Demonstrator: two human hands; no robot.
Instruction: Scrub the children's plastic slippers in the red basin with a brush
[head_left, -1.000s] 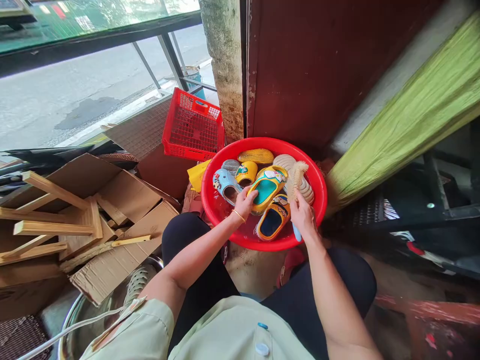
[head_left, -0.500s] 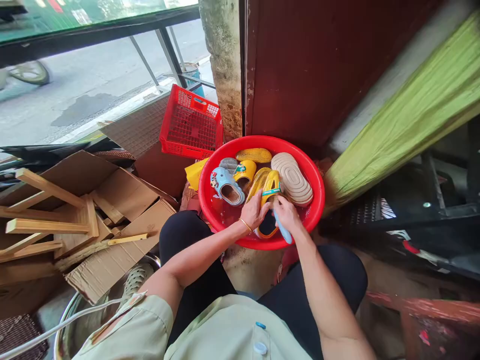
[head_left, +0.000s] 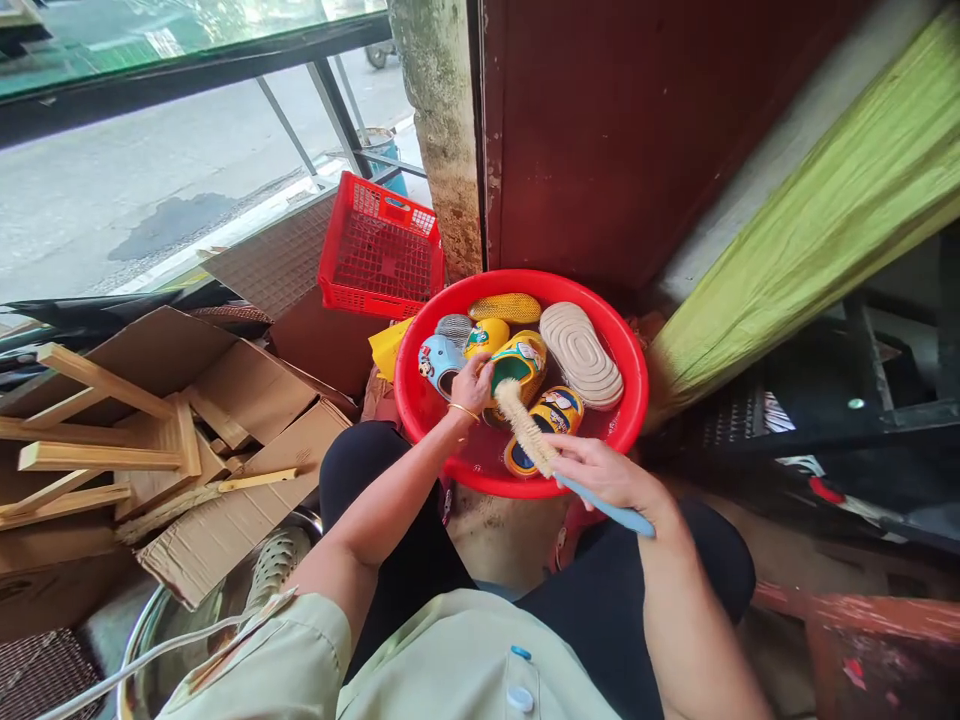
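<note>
A small yellow child's slipper with a teal inside (head_left: 517, 362) sits in the middle of a round red plastic basin (head_left: 634, 400), tilted up. The left hand (head_left: 472, 383) grips its near edge, fingers closed on it. The right hand (head_left: 604, 472), at the basin's near rim, is wrapped around the blue handle of a pale-bristled scrubbing brush (head_left: 526, 430) whose head reaches the slipper. A tan ribbed sole (head_left: 581, 355) lies in the basin's right side. A red slotted crate (head_left: 379, 250) stands beyond the basin's left side.

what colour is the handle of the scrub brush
Light blue; the brush handle shows best in the head view, held in the right hand.
</note>
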